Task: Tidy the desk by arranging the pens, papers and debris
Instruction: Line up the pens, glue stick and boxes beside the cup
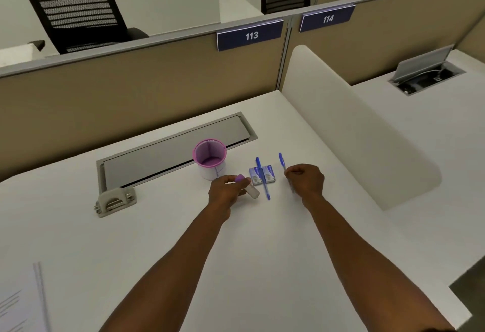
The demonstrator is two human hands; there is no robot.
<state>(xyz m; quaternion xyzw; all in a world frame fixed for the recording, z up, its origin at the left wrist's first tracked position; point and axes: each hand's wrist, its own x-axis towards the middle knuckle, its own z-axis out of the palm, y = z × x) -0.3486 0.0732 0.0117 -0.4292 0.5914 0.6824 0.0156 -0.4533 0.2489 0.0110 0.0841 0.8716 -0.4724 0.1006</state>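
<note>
A purple pen cup (210,158) stands upright on the white desk (157,239), with nothing visible inside it. My left hand (225,192) is just in front of the cup, closed on a white tube with a purple cap (249,187). To the right, a blue pen (263,178) lies across two small blue-and-white boxes (262,174). My right hand (305,180) grips a second blue pen (283,162), whose capped end points away from me.
A grey cable-tray lid (170,153) runs behind the cup, and a grey hole punch (115,201) sits at its left end. Printed papers (21,302) lie at the near left corner. A white divider (354,132) bounds the desk on the right, a beige partition (131,82) at the back.
</note>
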